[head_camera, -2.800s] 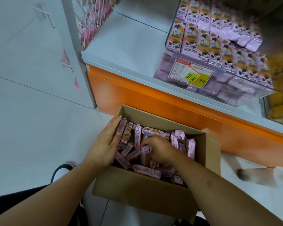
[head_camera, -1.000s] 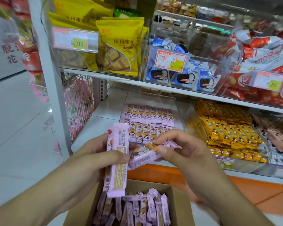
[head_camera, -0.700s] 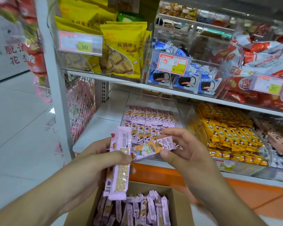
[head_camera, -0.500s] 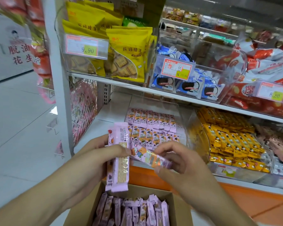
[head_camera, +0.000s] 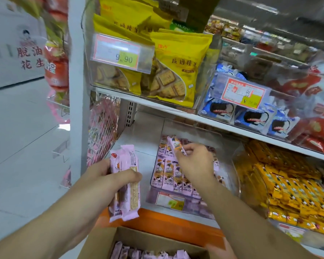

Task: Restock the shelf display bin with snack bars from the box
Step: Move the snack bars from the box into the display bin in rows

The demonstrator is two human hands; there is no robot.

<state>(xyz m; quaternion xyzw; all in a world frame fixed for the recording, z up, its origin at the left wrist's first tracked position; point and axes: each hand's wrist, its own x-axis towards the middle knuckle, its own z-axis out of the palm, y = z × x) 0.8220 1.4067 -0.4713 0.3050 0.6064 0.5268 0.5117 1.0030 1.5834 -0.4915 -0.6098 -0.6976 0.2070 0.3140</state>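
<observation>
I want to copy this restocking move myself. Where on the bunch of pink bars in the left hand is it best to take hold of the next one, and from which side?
Probably by the top ends. The pink bars stand upright in the left hand, whose thumb and fingers wrap their middle. Their top ends stick out free above the grip, so the right hand can pinch one from above and slide it up.

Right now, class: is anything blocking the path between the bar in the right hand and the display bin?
Nothing visible. The right hand holds one snack bar directly above the open-topped clear bin, over bars already lined up inside.
</observation>
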